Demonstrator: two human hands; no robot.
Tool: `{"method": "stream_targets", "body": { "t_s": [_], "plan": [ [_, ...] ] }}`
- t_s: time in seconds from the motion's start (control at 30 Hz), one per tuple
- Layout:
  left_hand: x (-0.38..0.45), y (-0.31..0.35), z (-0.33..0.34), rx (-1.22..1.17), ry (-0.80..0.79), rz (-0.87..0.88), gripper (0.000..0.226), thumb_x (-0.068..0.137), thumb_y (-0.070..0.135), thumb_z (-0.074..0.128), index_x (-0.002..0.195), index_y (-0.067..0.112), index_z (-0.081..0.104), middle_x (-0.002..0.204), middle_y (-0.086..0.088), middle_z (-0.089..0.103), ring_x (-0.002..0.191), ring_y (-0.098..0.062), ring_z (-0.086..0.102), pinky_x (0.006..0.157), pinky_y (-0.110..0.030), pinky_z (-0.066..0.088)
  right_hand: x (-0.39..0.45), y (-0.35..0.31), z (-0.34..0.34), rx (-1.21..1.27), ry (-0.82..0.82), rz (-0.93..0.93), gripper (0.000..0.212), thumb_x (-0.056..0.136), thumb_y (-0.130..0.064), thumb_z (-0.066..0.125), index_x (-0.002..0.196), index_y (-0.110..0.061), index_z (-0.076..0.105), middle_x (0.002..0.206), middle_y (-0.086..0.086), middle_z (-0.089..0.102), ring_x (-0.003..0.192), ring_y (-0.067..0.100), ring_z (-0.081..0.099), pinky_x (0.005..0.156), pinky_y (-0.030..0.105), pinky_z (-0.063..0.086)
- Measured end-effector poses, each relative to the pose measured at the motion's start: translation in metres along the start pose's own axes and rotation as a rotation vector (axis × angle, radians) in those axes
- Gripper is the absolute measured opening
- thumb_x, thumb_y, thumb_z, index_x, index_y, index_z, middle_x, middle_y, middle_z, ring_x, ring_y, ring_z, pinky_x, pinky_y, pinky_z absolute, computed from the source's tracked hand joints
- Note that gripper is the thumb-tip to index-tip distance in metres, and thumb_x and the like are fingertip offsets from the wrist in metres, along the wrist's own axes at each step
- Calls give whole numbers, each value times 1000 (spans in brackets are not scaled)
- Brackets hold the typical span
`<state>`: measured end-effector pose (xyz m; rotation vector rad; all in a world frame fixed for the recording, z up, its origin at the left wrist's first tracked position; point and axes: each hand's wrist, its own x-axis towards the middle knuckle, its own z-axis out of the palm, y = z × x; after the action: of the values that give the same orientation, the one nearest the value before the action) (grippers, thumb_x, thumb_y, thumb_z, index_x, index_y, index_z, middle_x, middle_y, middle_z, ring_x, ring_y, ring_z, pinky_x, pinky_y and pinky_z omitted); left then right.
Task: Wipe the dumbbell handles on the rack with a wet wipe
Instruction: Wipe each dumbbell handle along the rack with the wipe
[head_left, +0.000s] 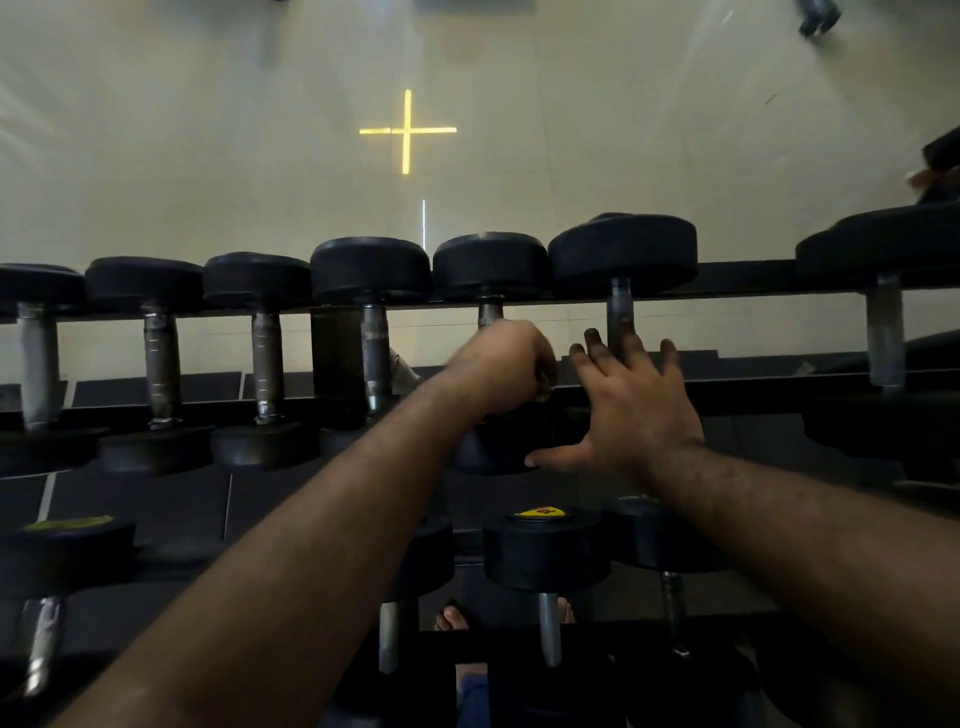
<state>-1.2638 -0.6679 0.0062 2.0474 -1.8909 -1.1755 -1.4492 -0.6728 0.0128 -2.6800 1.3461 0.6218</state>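
The left hand (501, 366) grips a dumbbell handle (490, 313), wipe unseen, while the right hand (631, 405), spread wide at its 3 o'clock, best steadies the neighbouring dumbbell (621, 306) during twisting strokes

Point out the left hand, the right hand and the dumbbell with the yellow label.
left hand (501, 366): head view, on the knuckles, fingers curled round a dumbbell handle.
right hand (636, 402): head view, back of the hand, fingers spread.
dumbbell with the yellow label (545, 553): head view, side of its black head.
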Motion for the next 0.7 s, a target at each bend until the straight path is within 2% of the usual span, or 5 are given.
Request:
{"method": "stream_targets", "body": {
  "t_s": [0.17, 0.27, 0.43, 0.6, 0.7],
  "plan": [
    [-19, -13, -8, 52, -217, 119, 21, 94, 19, 74, 104, 37, 81, 93, 21, 72, 87, -2, 67, 83, -25, 55, 1, 1, 1, -7, -17, 0, 149, 54, -116, 27, 168, -19, 28, 177, 6, 23, 165, 38, 7, 127, 73, 12],
    [-45, -48, -46, -11, -266, 16, 15, 91, 19, 80, 95, 33, 82, 90, 17, 76, 84, 2, 70, 81, -22, 58, 0, 0, 0, -5, -16, -3, 149, 56, -116, 26, 169, -19, 26, 178, 6, 21, 166, 37, 4, 127, 73, 11],
    [-55, -63, -20, 24, 13, -174, 19, 95, 14, 73, 107, 26, 81, 99, 8, 74, 92, -9, 69, 81, -28, 58, -1, 0, -1, -3, -16, -6, 148, 57, -116, 27, 169, -19, 25, 179, 6, 19, 166, 37, 4, 127, 73, 11],
    [-65, -48, -13, -273, 2, -61, 22, 91, 9, 74, 101, 27, 83, 94, 12, 78, 91, -5, 73, 88, -30, 61, -1, -2, 0, -4, -4, 1, 148, 56, -116, 25, 168, -19, 28, 178, 6, 22, 165, 36, 9, 127, 73, 11],
    [-55, -39, -16, -250, 238, -81, 24, 92, 9, 71, 103, 26, 83, 97, 8, 78, 91, -10, 73, 84, -31, 61, 0, -3, 0, -13, -6, 6, 150, 54, -116, 20, 168, -19, 26, 178, 6, 21, 166, 35, 7, 127, 73, 9]
  ]
}}
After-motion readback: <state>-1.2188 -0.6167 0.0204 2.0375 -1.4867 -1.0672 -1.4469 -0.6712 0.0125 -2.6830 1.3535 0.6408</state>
